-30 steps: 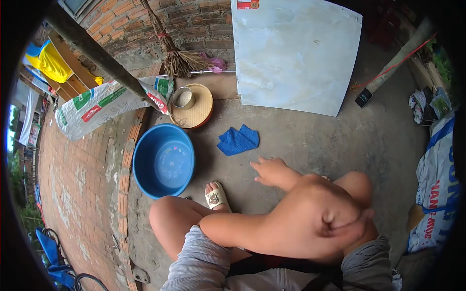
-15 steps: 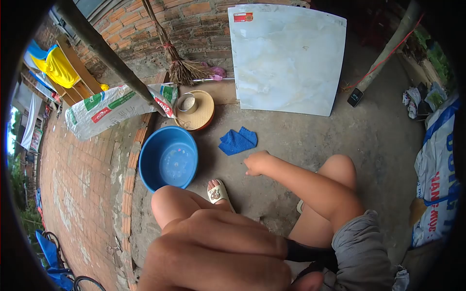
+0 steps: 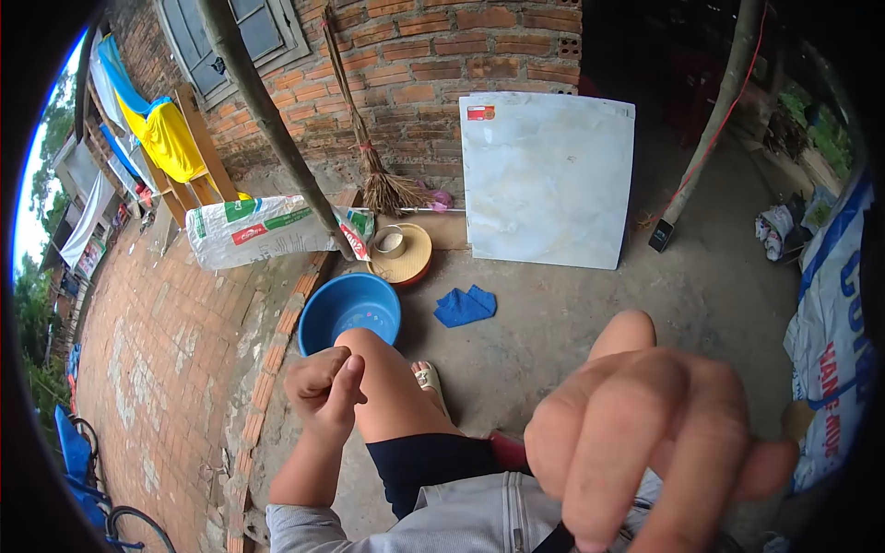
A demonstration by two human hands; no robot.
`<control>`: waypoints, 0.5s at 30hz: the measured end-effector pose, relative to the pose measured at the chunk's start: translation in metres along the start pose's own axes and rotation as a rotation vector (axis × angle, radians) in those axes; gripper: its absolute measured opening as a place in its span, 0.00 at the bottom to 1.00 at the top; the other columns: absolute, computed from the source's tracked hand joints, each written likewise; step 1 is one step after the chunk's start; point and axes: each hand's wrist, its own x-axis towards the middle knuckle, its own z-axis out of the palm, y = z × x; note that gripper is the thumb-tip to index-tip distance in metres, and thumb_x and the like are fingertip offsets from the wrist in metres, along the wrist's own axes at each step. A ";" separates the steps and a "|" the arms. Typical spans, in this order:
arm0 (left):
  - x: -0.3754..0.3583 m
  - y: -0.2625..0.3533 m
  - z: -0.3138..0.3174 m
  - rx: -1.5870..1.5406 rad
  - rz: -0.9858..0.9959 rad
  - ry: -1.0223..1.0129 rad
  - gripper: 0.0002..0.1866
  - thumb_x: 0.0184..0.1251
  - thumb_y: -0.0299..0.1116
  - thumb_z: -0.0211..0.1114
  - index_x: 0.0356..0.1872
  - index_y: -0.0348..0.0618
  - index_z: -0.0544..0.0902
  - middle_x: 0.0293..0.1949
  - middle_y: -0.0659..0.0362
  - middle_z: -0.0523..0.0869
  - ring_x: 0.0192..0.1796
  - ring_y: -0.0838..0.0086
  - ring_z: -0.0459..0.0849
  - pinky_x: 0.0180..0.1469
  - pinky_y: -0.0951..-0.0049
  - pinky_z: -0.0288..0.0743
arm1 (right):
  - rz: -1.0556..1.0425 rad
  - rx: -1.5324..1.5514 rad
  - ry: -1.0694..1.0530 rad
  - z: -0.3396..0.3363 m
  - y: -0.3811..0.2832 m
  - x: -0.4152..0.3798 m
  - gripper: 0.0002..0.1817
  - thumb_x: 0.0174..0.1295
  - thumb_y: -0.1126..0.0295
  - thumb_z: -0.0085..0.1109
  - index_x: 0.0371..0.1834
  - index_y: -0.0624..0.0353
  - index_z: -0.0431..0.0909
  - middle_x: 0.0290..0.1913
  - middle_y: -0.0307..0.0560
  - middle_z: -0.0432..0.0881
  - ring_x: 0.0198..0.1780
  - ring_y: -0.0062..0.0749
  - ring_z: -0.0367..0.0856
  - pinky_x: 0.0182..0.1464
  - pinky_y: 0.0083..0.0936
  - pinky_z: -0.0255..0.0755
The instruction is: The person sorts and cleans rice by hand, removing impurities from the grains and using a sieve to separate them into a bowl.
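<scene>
My left hand (image 3: 324,387) is raised beside my bent knee, its fingers curled into a fist with the thumb against them. Nothing shows in it. Large and close to the camera, my right hand (image 3: 645,429) has bent fingers with gaps between them, and no object is visible in it. A blue basin (image 3: 350,309) stands on the ground beyond my left hand. Right of the basin lies a crumpled blue cloth (image 3: 466,306). Behind the basin, a metal bowl (image 3: 391,243) sits on a round woven lid (image 3: 410,263).
A marbled white panel (image 3: 550,180) leans upright by the brick wall (image 3: 424,69). Left of it are a straw broom (image 3: 383,189), a white sack (image 3: 263,230) and a slanted wooden pole (image 3: 263,111). A small black device (image 3: 661,234) rests against another pole.
The view has tilted up, showing more wall and window. My right hand has come from near the cloth up close to the camera. My left hand has moved away from the camera, to the left.
</scene>
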 end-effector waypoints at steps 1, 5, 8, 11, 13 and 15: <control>-0.010 -0.003 -0.002 -0.007 -0.107 -0.042 0.22 0.62 0.20 0.59 0.07 0.39 0.67 0.08 0.62 0.68 0.11 0.81 0.63 0.16 0.77 0.49 | -0.097 -0.027 -0.028 0.021 -0.011 0.003 0.26 0.69 0.49 0.47 0.26 0.63 0.78 0.27 0.47 0.77 0.22 0.25 0.68 0.21 0.22 0.61; -0.029 0.004 0.001 0.052 -0.043 -0.097 0.22 0.62 0.20 0.60 0.07 0.38 0.70 0.09 0.60 0.73 0.12 0.81 0.68 0.17 0.78 0.55 | -0.472 -0.335 -0.100 0.060 -0.055 -0.018 0.10 0.61 0.67 0.54 0.40 0.60 0.78 0.39 0.45 0.78 0.38 0.30 0.76 0.40 0.22 0.72; -0.036 0.001 -0.008 0.124 -0.038 -0.104 0.21 0.62 0.21 0.61 0.07 0.38 0.70 0.09 0.61 0.73 0.12 0.81 0.68 0.17 0.78 0.56 | -0.580 -0.406 -0.166 0.079 -0.089 -0.048 0.13 0.55 0.78 0.56 0.45 0.58 0.77 0.45 0.44 0.78 0.46 0.31 0.79 0.48 0.22 0.77; -0.028 -0.010 -0.011 0.113 -0.083 -0.052 0.24 0.66 0.26 0.60 0.07 0.39 0.68 0.08 0.63 0.71 0.11 0.83 0.68 0.15 0.80 0.56 | -0.726 -0.313 -0.198 0.096 -0.084 -0.050 0.14 0.53 0.81 0.55 0.44 0.59 0.77 0.45 0.42 0.77 0.46 0.30 0.78 0.47 0.23 0.75; -0.020 -0.031 -0.010 0.149 -0.124 -0.067 0.25 0.67 0.31 0.61 0.08 0.39 0.69 0.09 0.64 0.70 0.12 0.84 0.68 0.16 0.81 0.58 | -0.928 -0.270 -0.164 0.102 -0.071 -0.038 0.14 0.52 0.81 0.55 0.43 0.61 0.76 0.45 0.42 0.77 0.46 0.29 0.78 0.48 0.24 0.74; -0.006 -0.040 0.000 0.118 -0.245 -0.117 0.25 0.67 0.33 0.62 0.08 0.39 0.70 0.09 0.64 0.71 0.13 0.85 0.69 0.17 0.81 0.58 | -1.116 -0.396 -0.195 0.099 -0.073 -0.031 0.14 0.52 0.81 0.55 0.43 0.63 0.76 0.46 0.42 0.77 0.48 0.30 0.77 0.51 0.25 0.74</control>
